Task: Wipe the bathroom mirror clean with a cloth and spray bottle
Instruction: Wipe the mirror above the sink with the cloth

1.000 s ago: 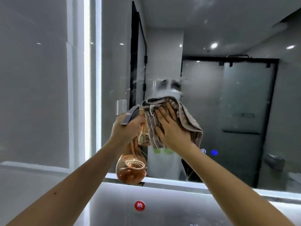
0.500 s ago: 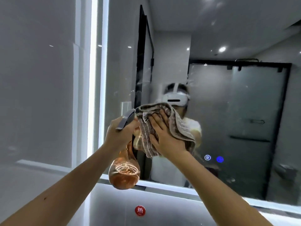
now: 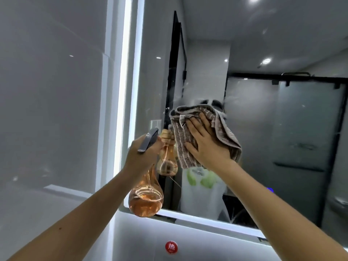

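Brown striped cloth (image 3: 190,144) lies flat under the right hand (image 3: 205,146), fingers spread, pressed on the mirror (image 3: 282,129); the left hand (image 3: 143,157) grips the amber spray bottle (image 3: 146,196) just beside it — a wide stroke could knock the bottle, or leave streaks.

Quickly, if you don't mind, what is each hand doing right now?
Left hand: closed around the neck of the spray bottle.
Right hand: open, palm flat, pressing the cloth against the mirror.

A home bathroom — backlit wall mirror (image 3: 244,53); frosted glass shower door (image 3: 305,132) reflected; grey tiled walls (image 3: 47,91).
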`<state>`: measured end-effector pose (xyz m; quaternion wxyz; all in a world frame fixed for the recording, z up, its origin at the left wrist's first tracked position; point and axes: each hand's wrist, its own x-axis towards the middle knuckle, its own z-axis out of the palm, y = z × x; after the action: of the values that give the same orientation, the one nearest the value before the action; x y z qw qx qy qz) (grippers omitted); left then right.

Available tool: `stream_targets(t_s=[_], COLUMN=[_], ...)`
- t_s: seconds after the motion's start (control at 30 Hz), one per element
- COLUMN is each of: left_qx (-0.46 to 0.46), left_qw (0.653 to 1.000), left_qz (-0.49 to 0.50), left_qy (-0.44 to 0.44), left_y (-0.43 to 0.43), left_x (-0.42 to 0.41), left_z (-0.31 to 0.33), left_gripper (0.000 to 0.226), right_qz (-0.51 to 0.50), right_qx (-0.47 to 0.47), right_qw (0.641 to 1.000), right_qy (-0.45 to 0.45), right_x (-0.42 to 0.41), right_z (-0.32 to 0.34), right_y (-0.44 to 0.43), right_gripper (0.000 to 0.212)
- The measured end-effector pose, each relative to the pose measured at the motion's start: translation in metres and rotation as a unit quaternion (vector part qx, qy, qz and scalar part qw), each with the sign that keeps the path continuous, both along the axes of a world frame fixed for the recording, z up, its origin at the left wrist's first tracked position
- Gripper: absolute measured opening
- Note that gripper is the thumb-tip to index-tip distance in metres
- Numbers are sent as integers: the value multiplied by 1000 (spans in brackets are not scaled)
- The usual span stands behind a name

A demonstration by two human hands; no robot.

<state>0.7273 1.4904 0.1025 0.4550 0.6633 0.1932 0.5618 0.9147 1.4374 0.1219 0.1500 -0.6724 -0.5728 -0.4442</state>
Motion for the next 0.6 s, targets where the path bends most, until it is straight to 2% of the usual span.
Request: stream_targets(t_s=[0.07, 0.17, 0.23, 0.3, 0.47, 0.6], left_qx=[4, -5, -10, -7, 12, 28], left_qw=[1000, 1000, 999, 999, 999, 999], left_qz=[1, -21, -37, -51, -36, -20], left_qy=[2, 1, -6, -13, -22, -16], left_y=[-2, -9, -14, -17, -24, -34], left_x=[4, 15, 21, 25, 29, 41], left_z=[-2, 0, 3, 4, 1, -2], left_gripper=[16, 15, 18, 17, 20, 20], right_qz=[-17, -62, -114, -126, -51, -16], right_qx=[4, 18, 23, 26, 8, -1], right_qw=[1000, 994, 989, 987, 996, 999], right_qy=[15, 83, 86, 94, 76, 49], right_x=[17, 37, 39, 33, 6, 17], right_z=[-11, -2, 7, 9, 14, 17], right_y=[-23, -59, -72, -67, -22, -25], right_gripper=[67, 68, 70, 72, 73, 71])
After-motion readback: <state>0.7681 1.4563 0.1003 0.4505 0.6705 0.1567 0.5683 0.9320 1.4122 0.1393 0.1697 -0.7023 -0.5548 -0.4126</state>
